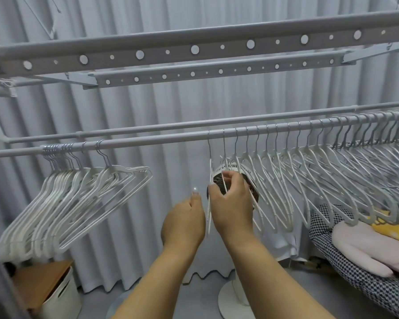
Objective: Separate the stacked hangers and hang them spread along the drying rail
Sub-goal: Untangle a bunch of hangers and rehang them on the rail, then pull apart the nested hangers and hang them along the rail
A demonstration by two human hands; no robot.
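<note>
A grey drying rail (161, 140) runs across the view. A tight bunch of white hangers (74, 194) hangs stacked at its left end. Several white hangers (297, 171) hang spaced out along the right half. The leftmost of these, a single white hanger (209, 162), hangs edge-on from the rail at the middle. My right hand (230, 203) pinches this hanger's lower arm with thumb and fingers. My left hand (184, 222) is just left of it, fingers loosely curled with one finger raised, holding nothing that I can see.
A second rail (148, 127) runs behind the first, and perforated rack bars (194, 49) hang overhead. A white standing fan (234, 293) is behind the hangers. A white bin with a wooden lid (51, 291) stands at the lower left, laundry (364, 247) at the right, curtains behind.
</note>
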